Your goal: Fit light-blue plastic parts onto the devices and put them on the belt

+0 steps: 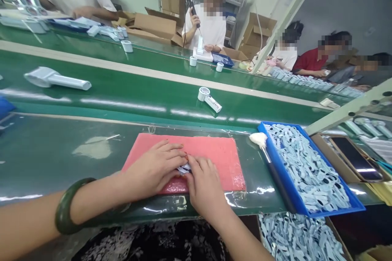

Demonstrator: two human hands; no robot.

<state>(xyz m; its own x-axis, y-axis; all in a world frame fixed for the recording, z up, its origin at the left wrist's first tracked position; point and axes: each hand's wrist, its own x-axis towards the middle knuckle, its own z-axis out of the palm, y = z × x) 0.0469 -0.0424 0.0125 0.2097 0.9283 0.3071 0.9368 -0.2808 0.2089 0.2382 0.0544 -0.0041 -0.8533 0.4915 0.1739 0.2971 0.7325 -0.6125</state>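
My left hand and my right hand meet over a pink mat on the green bench. Both pinch a small pale-blue and white part between their fingertips; most of it is hidden by the fingers. A dark green bangle sits on my left wrist. A blue tray full of several similar pale-blue parts lies to the right of the mat. A brush with a white head leans against the tray's left wall.
A green conveyor belt runs behind the mat, carrying white handheld devices. Other people sit across the belt among cardboard boxes. A phone lies at the right. A box of more parts sits below the tray.
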